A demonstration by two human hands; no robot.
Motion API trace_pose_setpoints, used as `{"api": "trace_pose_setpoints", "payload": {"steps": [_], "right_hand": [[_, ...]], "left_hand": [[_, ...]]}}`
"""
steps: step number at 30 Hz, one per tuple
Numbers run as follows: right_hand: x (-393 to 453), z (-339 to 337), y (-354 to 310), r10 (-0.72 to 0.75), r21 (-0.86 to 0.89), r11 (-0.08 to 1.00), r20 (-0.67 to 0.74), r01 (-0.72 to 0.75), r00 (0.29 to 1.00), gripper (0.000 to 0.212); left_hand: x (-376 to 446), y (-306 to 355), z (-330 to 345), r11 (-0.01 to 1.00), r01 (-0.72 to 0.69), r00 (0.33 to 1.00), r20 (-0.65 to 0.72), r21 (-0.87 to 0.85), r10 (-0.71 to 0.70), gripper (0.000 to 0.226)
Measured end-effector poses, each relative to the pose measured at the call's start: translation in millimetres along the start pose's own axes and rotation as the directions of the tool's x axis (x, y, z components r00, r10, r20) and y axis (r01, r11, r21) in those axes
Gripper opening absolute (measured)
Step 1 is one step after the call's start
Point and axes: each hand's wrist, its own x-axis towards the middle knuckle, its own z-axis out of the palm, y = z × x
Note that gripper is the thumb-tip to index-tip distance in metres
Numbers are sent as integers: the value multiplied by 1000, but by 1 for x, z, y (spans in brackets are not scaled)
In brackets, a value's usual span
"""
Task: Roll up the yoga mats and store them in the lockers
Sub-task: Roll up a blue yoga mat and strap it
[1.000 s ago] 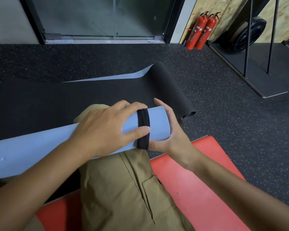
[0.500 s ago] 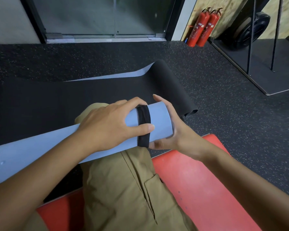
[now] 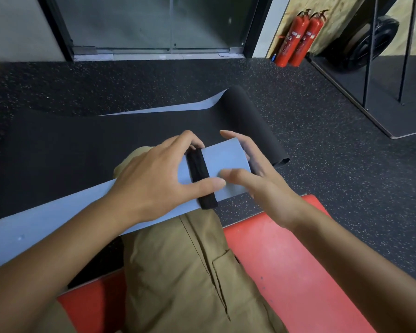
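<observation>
I see the rolled blue mat (image 3: 87,219) lying across my knee, my left hand (image 3: 154,181) grasping it with thumb pressing the black strap (image 3: 201,179) so the roll can't spring loose, while my right hand (image 3: 257,181) cups its end, fingers relaxed.

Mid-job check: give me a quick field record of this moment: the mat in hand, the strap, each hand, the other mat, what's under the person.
rolled mat: blue, lying across the knee
strap: black band around the roll near its right end
left hand: grips the roll, thumb on the strap
right hand: fingers spread at the roll's end, thumb resting on the roll
other mat: black, mostly flat on the floor, right end curled
seat: red pad
</observation>
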Motion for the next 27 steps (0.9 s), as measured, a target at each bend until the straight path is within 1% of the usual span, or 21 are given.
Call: {"api": "trace_pose_setpoints", "payload": {"steps": [3, 5, 7, 9, 13, 15, 19, 25, 27], "right_hand": [[4, 5, -8, -34, -40, 999, -70, 32, 997, 59], [6, 6, -15, -49, -34, 998, -75, 46, 996, 57], [9, 5, -21, -68, -51, 997, -74, 65, 995, 54], [12, 4, -26, -89, -72, 994, -68, 84, 994, 53], [18, 10, -37, -139, -90, 987, -84, 132, 987, 45], [23, 13, -43, -156, -83, 985, -106, 148, 982, 41], [34, 14, -59, -195, -97, 978, -131, 183, 972, 45], [50, 27, -77, -229, -35, 973, -99, 227, 968, 41], [59, 35, -82, -223, 0, 975, -100, 224, 970, 43]], "left_hand": [[-4, 0, -1, 1000, -2, 1000, -1, 22, 2, 84], [-5, -2, -4, 1000, -8, 1000, 3, 28, 8, 90], [-6, -5, -10, 1000, -9, 1000, 10, -6, 9, 89], [-8, -7, -16, 999, -6, 1000, 7, -38, 6, 82], [-10, -6, -26, 1000, 7, 1000, -22, -26, -8, 75], [-11, -9, -31, 999, 35, 999, -23, -7, -35, 77], [-23, -32, -49, 996, 82, 996, 39, 30, -83, 94], [-47, -66, -86, 993, 118, 990, 78, 19, -119, 92], [-55, -74, -98, 991, 134, 987, 94, -24, -131, 88]]}}
